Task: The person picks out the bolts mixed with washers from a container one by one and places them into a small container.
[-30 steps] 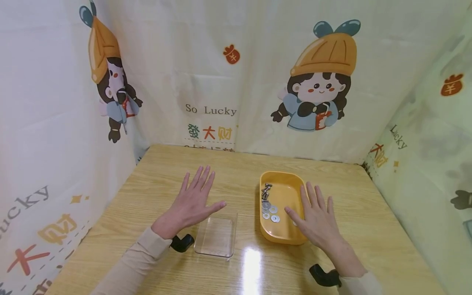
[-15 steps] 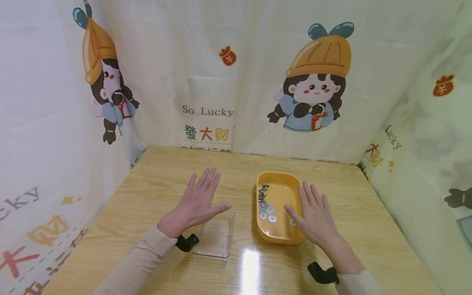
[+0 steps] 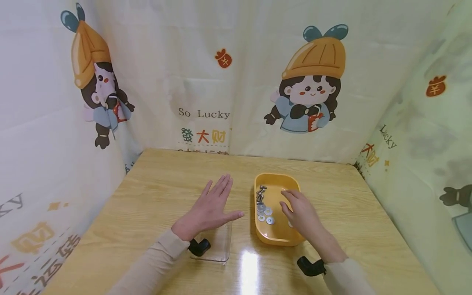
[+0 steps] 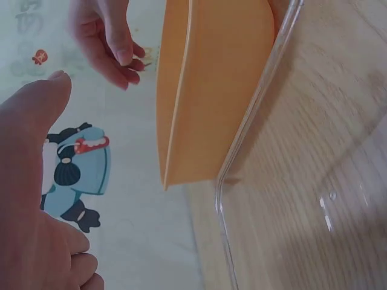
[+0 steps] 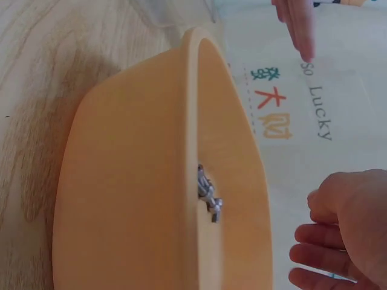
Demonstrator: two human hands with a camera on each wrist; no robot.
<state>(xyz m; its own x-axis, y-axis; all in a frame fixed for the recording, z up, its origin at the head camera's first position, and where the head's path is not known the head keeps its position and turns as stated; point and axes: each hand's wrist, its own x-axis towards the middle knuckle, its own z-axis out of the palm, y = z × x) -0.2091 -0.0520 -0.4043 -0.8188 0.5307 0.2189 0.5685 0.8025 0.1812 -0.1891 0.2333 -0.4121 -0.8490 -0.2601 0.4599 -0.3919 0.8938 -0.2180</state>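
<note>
My left hand point(image 3: 209, 212) hovers palm down above a clear plastic box point(image 3: 222, 245), fingers straight, thumb out to the right. Nothing is held in it. Over the right side of a yellow tray point(image 3: 278, 234) is my right hand point(image 3: 304, 215), its fingers loosely bent and holding nothing. Short metal bolts point(image 3: 260, 196) lie in a cluster along the tray's left wall. Several flat washers point(image 3: 270, 221) lie near them on the tray floor, and one more is partly hidden by the right hand. In the right wrist view, that hand point(image 5: 344, 229) is apart from the tray rim point(image 5: 192, 121).
The wooden table point(image 3: 177, 176) has printed curtains point(image 3: 250, 102) behind it and at both sides. A black curved mount point(image 3: 310, 266) sits at the right wrist and another black mount point(image 3: 199, 247) at the left. The clear box stands left of the tray.
My left hand has moved to the right, over the clear box. The right hand has moved slightly left over the tray and its fingers have bent. The head view has shifted slightly.
</note>
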